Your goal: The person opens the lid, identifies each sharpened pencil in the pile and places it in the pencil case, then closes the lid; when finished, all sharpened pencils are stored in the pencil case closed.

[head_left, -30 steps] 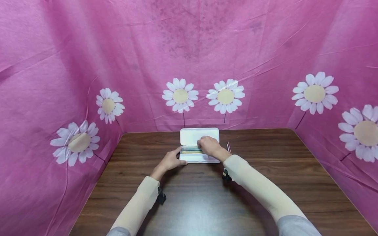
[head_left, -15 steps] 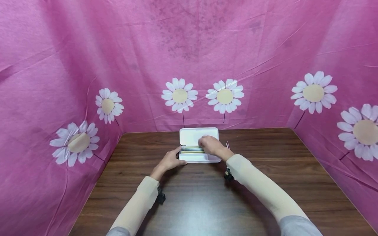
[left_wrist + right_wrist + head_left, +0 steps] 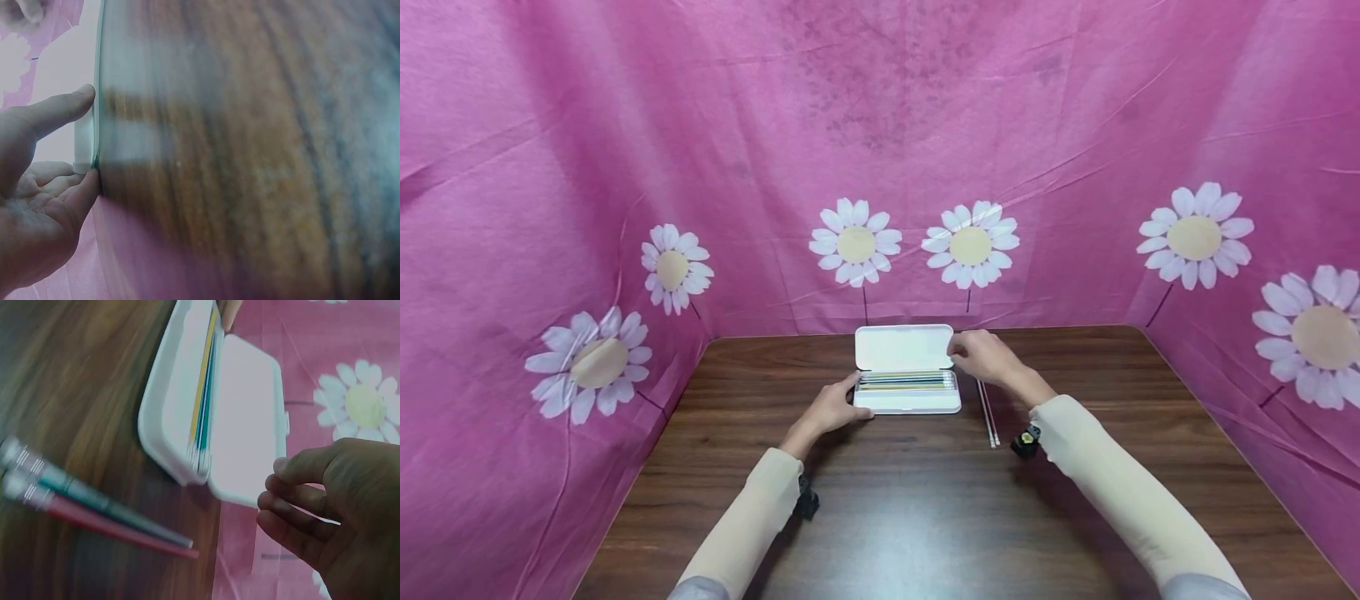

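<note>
A white pencil case (image 3: 917, 402) lies with its lid (image 3: 895, 347) raised at the back of the table. Several pencils (image 3: 904, 381) lie side by side inside; a yellow pencil (image 3: 203, 381) stands out in the right wrist view. At the case's left end my left hand (image 3: 829, 408) grips it, thumb on the front edge and fingers round the side. My right hand (image 3: 988, 356) holds nothing; its fingers are loosely bent beside the lid's right edge. Below it, a red pencil (image 3: 119, 525) and a dark green pencil (image 3: 119, 509) rest on the table, right of the case.
The brown wooden table (image 3: 880, 517) extends toward me. A pink cloth (image 3: 760, 208) printed with white daisies hangs behind and along both sides. Dark wrist cameras sit under both sleeves.
My right hand has come out of the case and moved right, past the lid, uncovering the pencils' right ends and the two pencils on the table. My left hand has stayed put.
</note>
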Tool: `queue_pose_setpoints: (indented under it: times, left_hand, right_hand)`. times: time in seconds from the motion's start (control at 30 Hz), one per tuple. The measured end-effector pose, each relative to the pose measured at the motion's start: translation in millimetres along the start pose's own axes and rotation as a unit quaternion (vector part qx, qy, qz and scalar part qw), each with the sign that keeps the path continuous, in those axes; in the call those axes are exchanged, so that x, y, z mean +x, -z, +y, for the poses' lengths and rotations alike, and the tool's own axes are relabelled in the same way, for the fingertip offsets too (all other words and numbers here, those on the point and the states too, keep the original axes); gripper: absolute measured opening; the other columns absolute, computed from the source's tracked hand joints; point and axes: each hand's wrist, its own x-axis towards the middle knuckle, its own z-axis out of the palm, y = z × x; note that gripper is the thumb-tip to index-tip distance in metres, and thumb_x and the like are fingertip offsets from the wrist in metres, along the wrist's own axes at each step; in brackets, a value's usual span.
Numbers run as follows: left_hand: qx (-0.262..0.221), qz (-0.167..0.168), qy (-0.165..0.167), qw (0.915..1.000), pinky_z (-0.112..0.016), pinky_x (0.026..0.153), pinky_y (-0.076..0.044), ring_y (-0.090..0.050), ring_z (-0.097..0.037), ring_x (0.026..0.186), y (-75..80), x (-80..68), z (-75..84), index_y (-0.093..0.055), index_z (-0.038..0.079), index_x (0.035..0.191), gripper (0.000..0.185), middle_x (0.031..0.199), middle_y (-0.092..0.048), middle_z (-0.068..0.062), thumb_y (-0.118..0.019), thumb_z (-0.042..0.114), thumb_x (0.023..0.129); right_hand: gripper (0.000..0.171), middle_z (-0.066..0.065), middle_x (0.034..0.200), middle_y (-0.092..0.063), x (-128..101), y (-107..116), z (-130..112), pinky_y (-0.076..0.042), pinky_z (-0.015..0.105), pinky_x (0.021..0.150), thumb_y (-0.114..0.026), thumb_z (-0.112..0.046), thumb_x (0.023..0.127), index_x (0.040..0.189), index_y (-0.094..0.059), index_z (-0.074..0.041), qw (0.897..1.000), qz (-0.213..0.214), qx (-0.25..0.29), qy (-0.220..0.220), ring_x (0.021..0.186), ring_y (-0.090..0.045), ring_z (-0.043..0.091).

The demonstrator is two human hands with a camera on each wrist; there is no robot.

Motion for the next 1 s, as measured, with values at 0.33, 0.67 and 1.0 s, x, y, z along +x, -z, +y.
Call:
queue_pose_setpoints:
  times: [0.33,0.67,1.0]
  left_hand:
    - [0.001,-0.002,0.004,1.0,-0.05,0.123,-0.042,-0.051,-0.036,0.149,1.3,-1.0,-1.8,-0.04,0.006,0.164,0.094,0.161,-0.051,-0.022,-0.087,0.033,0.087]
    - [0.002,-0.006,0.004,1.0,-0.05,0.125,-0.041,-0.05,-0.036,0.15,1.2,0.0,-1.6,-0.041,0.007,0.164,0.093,0.161,-0.051,-0.021,-0.086,0.034,0.088]
    - [-0.003,-0.001,0.001,1.0,-0.048,0.124,-0.042,-0.051,-0.035,0.149,-0.1,0.2,-1.1,-0.041,0.006,0.164,0.093,0.162,-0.051,-0.021,-0.087,0.032,0.087]
  right_hand:
    - [0.005,0.004,0.092,-0.078,-46.7,3.7,26.2,-0.059,0.052,0.08,-0.075,-0.015,0.095,0.095,-0.079,-0.012,0.997,-0.011,-0.004,-0.075,0.085,-0.07,0.023]
    - [0.008,0.0,0.08,-0.072,-71.4,-15.2,35.7,-0.055,0.047,0.072,-0.076,-0.019,0.094,0.088,-0.075,-0.014,0.992,-0.03,-0.003,-0.119,0.077,-0.065,0.02]
    - [0.012,0.001,0.075,-0.068,-70.1,-41.6,62.7,-0.052,0.049,0.066,-0.076,-0.022,0.085,0.079,-0.067,-0.018,0.987,-0.047,-0.01,-0.153,0.071,-0.062,0.024]
